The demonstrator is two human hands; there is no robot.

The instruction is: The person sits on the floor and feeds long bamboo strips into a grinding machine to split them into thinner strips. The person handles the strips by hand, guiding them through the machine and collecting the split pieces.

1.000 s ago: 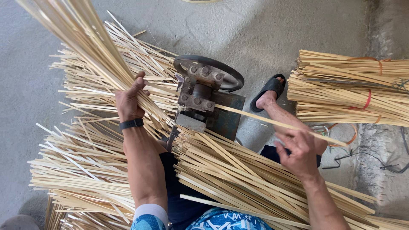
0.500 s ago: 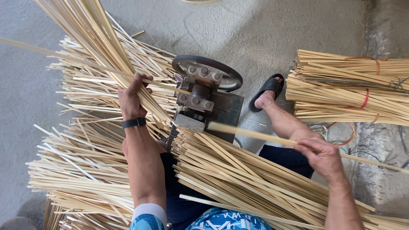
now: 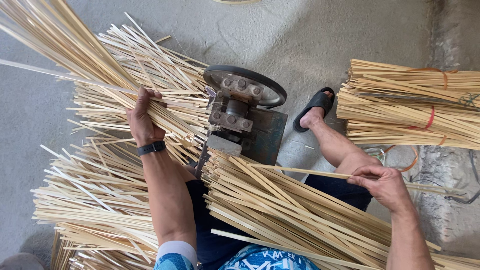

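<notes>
Your right hand [image 3: 382, 185] has drawn one pale bamboo strip [image 3: 300, 171] farther out from the splitting machine [image 3: 240, 120], fingers pinched around it. Your left hand [image 3: 142, 120] clutches a raised sheaf of strips [image 3: 75, 50] just beside the machine's wheel. The strip looks thin, flat and straight; more lie heaped under both forearms.

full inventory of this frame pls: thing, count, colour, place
held bundle of bamboo strips: one, pale yellow, upper left, in left hand
single bamboo strip: one, pale yellow, centre right, in right hand
splitting machine: one, grey metal, centre
loose strip piles: several, pale yellow, left floor and across lap
tied bundles: stacked, pale yellow, red and orange bands, right
sandal: one, black, on foot
wristband: one, black, left wrist
left hand: grips bundle
right hand: pinches strip
</notes>
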